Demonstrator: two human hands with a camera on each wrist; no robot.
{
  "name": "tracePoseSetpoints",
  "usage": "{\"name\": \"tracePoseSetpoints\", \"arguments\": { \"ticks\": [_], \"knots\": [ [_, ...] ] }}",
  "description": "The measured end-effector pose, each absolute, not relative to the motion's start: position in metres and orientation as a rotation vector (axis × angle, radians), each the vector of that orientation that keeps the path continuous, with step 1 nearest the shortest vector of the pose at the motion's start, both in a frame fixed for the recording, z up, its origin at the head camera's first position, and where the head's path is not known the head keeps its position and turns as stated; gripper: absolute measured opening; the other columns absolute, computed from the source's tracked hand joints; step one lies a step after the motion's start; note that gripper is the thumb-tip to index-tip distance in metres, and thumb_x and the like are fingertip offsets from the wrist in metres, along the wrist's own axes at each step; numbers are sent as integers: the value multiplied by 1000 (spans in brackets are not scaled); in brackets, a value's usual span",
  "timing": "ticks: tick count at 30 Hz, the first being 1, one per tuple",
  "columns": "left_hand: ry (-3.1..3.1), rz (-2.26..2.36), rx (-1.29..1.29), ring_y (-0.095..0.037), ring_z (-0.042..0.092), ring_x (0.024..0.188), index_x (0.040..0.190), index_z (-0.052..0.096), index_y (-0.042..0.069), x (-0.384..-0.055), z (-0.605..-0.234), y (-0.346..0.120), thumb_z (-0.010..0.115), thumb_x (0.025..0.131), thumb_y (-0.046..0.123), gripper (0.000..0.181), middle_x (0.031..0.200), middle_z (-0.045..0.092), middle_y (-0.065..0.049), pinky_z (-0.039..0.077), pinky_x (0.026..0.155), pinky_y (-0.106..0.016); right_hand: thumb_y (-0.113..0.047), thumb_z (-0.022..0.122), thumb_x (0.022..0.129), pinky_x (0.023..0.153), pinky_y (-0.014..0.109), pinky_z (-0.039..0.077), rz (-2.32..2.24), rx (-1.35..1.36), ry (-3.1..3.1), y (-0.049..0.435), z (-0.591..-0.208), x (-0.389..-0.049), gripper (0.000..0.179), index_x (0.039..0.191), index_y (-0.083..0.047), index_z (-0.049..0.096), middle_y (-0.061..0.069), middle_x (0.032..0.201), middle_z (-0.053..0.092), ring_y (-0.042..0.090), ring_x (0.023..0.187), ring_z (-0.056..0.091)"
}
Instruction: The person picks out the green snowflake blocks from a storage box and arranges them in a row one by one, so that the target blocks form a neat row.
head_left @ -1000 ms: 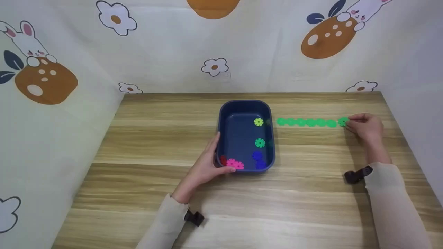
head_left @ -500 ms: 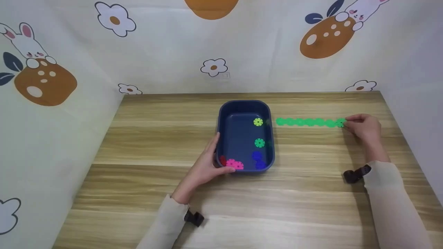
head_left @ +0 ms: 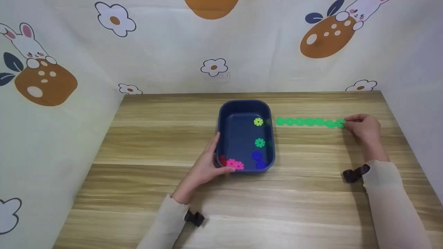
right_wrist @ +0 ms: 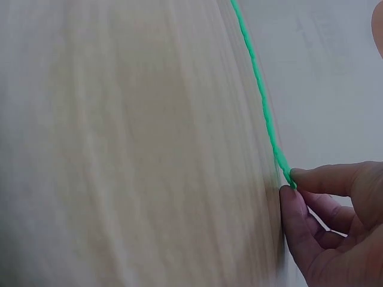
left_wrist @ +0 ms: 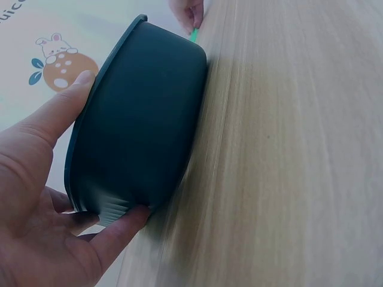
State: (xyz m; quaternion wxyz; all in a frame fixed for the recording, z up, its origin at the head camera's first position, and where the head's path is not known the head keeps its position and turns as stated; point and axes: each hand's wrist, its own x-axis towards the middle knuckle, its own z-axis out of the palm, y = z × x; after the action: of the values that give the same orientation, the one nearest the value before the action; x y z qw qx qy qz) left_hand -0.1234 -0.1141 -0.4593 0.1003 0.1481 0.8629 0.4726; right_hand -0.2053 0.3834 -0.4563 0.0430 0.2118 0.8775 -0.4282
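A dark blue plastic bin [head_left: 246, 138] stands on the table, with my left hand [head_left: 204, 166] gripping its near left corner. In the left wrist view the thumb lies at the bin's rim and the fingers curl round its side. To the bin's right runs a straight row of green notched discs [head_left: 304, 121], flat on the wood. At the right end of the row, my right hand [head_left: 365, 129] pinches a green notched disc [head_left: 340, 123] between thumb and fingertips. That disc overlaps the end of the row in the head view.
Inside the bin lie a yellow disc [head_left: 258, 121], a green disc [head_left: 260, 143], blue discs [head_left: 257, 156], pink discs [head_left: 234, 164] and a red piece [head_left: 223, 160]. A patterned cloth [head_left: 166, 52] borders the wooden table [head_left: 155, 145] at the back and sides.
My right hand has moved slightly left, bringing its green disc from a small gap up against the row's end. The left hand and the bin hold still.
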Motion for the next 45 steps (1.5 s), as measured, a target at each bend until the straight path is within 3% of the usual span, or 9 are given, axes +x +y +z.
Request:
{"name": "tracePoseSetpoints", "arguments": {
  "ticks": [6, 13, 34, 41, 45],
  "knots": [
    [2545, 1396, 430, -37, 17, 154, 161, 11, 12, -123, -460, -114, 87, 76, 34, 117, 167, 13, -18, 21, 124, -54, -17, 66, 94, 64, 14, 49, -1287, 656, 2707, 380, -457, -205, 35, 124, 1, 63, -21, 77, 57, -2, 73, 54],
    [2547, 1405, 438, -37, 16, 154, 161, 12, 10, -124, -462, -115, 88, 75, 34, 117, 167, 12, -19, 21, 124, -53, -17, 68, 93, 66, 10, 47, -1319, 672, 2717, 378, -460, -205, 34, 122, 1, 64, -1, 100, 68, 3, 82, 52],
    [2533, 1418, 422, -37, 18, 154, 161, 11, 12, -122, -461, -114, 87, 77, 30, 115, 167, 12, -18, 22, 124, -52, -16, 64, 95, 67, 15, 44, -1179, 680, 2748, 375, -456, -206, 34, 124, 1, 63, 7, 107, 64, 10, 86, 53],
    [2554, 1392, 411, -37, 18, 154, 162, 12, 15, -123, -459, -114, 88, 75, 36, 117, 167, 14, -19, 21, 124, -54, -16, 67, 94, 60, 17, 48, -1245, 685, 2730, 376, -456, -205, 32, 121, 1, 64, -10, 86, 60, 4, 72, 52],
    [2550, 1386, 410, -37, 18, 154, 162, 10, 15, -124, -460, -113, 88, 74, 38, 119, 167, 13, -18, 21, 124, -53, -18, 67, 94, 63, 18, 50, -1334, 716, 2672, 377, -455, -203, 33, 122, -2, 62, -15, 83, 58, 3, 74, 54]
  ]
}}
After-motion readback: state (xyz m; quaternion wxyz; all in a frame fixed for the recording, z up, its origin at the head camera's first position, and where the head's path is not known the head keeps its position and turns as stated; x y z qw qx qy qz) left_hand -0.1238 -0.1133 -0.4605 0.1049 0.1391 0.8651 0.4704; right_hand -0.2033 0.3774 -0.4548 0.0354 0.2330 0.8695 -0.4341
